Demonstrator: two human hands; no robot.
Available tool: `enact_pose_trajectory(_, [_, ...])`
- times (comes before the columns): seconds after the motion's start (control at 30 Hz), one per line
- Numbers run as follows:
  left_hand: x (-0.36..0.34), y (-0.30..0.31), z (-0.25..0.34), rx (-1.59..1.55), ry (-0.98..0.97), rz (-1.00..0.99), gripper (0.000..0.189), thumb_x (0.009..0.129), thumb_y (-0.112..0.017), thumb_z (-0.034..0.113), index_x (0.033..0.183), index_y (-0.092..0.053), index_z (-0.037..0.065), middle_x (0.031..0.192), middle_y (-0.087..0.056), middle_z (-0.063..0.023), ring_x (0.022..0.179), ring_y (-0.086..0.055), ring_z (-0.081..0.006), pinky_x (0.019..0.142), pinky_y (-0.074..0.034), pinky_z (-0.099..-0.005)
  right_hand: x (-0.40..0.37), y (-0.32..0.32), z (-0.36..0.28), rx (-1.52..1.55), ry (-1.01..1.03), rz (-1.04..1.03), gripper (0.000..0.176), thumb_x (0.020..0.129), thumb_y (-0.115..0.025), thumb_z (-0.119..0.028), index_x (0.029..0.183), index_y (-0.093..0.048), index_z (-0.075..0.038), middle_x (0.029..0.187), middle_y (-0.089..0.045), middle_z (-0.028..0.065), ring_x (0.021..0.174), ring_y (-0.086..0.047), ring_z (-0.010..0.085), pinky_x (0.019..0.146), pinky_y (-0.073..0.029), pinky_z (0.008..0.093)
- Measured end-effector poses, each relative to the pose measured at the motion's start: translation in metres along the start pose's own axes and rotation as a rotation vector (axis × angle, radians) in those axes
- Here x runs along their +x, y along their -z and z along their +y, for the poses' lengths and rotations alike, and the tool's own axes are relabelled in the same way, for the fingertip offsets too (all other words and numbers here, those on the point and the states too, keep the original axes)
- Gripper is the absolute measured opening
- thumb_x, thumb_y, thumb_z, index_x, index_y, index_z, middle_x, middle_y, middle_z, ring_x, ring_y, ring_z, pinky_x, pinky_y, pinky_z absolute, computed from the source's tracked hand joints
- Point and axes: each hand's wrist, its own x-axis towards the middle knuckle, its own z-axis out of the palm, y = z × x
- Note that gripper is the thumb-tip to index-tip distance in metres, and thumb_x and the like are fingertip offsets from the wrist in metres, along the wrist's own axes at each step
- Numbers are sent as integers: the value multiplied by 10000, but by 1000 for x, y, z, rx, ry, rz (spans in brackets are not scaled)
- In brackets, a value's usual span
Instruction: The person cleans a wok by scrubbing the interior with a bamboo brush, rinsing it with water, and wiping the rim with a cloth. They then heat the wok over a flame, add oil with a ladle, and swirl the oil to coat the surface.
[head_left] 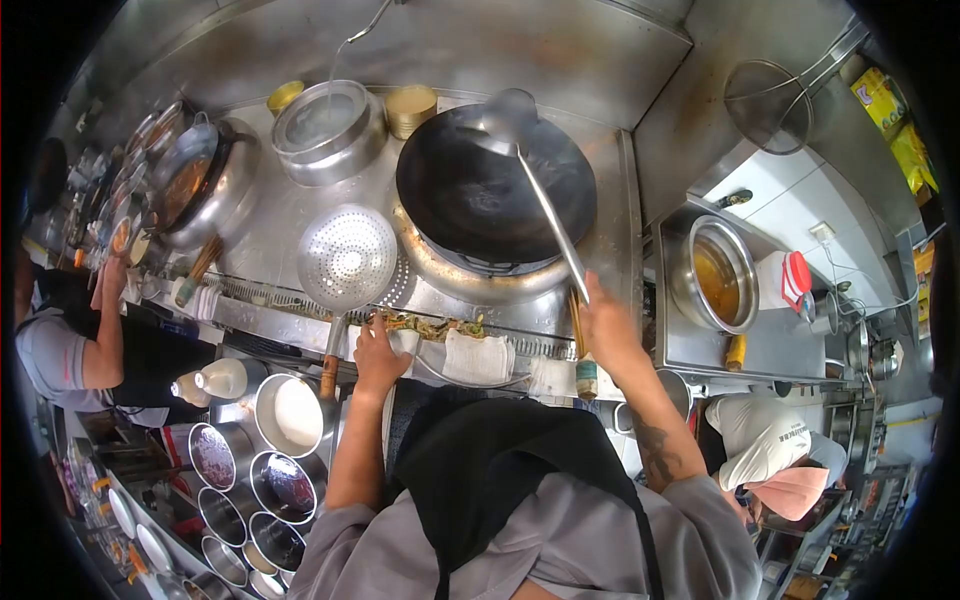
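My right hand (pixel 612 328) is closed around the long handle of a metal ladle (pixel 552 220). The ladle's bowl is over the far rim of a black wok (pixel 480 200), which sits on a round burner ring; no food shows inside it. My left hand (pixel 380 355) rests at the stove's front ledge with its fingers apart, nothing in it. Close by, scraps of greens (pixel 435 327) lie along the drain gutter, beside a folded white cloth (pixel 480 358). Left of that hand lies a perforated skimmer (pixel 348 258) with a wooden handle. A bamboo brush (pixel 586 372) stands near my right wrist.
A running tap feeds a lidded-looking metal pot (pixel 325 140) at the back. To the right, a steel pot (pixel 715 275) holds yellowish liquid. Several containers, including a white-filled one (pixel 290 415), stand lower left. Co-workers are at left (pixel 75 350) and right (pixel 765 440).
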Motion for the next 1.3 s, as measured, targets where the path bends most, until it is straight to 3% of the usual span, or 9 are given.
enact_pose_trajectory(0.17, [4,-9,6,92,88,-201,971,613,-757,252,1410,-265,-2,1252,-441,-284,1062,-523,-425,902,-447,-499,8,-13,22,-29,-175,-220,504,862,-518,-63,1330,-394,76,871,-619,288,804,-616,432,758,-491,482])
enact_pose_trajectory(0.37, [8,-19,8,109,83,-117,815,616,-755,181,1308,-360,14,1115,-489,-279,965,-563,-443,838,-491,-482,-1,9,-4,-44,-22,-18,492,875,-499,-87,1324,-394,85,910,-626,294,839,-622,428,771,-493,482])
enact_pose_trajectory(0.57, [18,-37,-21,-85,-4,12,698,647,-720,104,1248,-403,-54,1110,-512,-285,962,-589,-413,840,-498,-440,16,9,10,-78,-163,-262,481,861,-531,-66,1309,-419,67,931,-624,290,841,-621,434,751,-485,496])
enact_pose_trajectory(0.67, [36,-52,-45,-520,-44,75,629,664,-727,125,1215,-474,-43,1068,-581,-220,899,-613,-334,795,-510,-375,9,12,13,-39,-6,-88,491,863,-521,-69,1326,-410,53,945,-621,290,835,-619,436,747,-483,499])
enact_pose_trajectory(0.7, [31,-41,-29,-845,169,41,508,712,-671,102,1178,-529,-39,1003,-641,-151,888,-620,-243,776,-505,-342,8,14,10,-35,-2,-72,499,862,-521,-69,1332,-404,49,945,-621,289,834,-619,433,747,-484,496])
enact_pose_trajectory(0.83, [28,-5,-4,-1319,415,-287,315,786,-616,81,1089,-574,9,932,-633,-93,807,-621,-195,705,-511,-319,7,9,9,-12,0,-57,519,866,-521,-80,1360,-393,15,1017,-599,304,900,-605,432,807,-477,468])
enact_pose_trajectory(1.03, [26,6,20,-1772,610,-335,357,841,-629,290,1058,-561,15,894,-635,-123,730,-619,-236,658,-525,-358,16,-15,32,-58,-102,-206,531,879,-488,-77,1387,-358,5,931,-618,276,834,-618,420,771,-483,493])
enact_pose_trajectory(1.17, [21,16,25,-1905,500,-539,480,875,-518,476,1063,-566,37,866,-635,-125,705,-624,-238,632,-527,-391,9,17,-1,-15,-44,-49,527,880,-482,-88,1389,-364,-18,928,-624,274,842,-624,411,765,-491,490])
enact_pose_trajectory(1.3, [22,14,35,-1903,466,-525,555,870,-454,585,1049,-585,76,838,-642,-106,642,-618,-244,601,-513,-400,8,10,-2,-103,-106,-166,517,894,-484,-117,1385,-364,-10,939,-622,298,872,-627,414,764,-496,488])
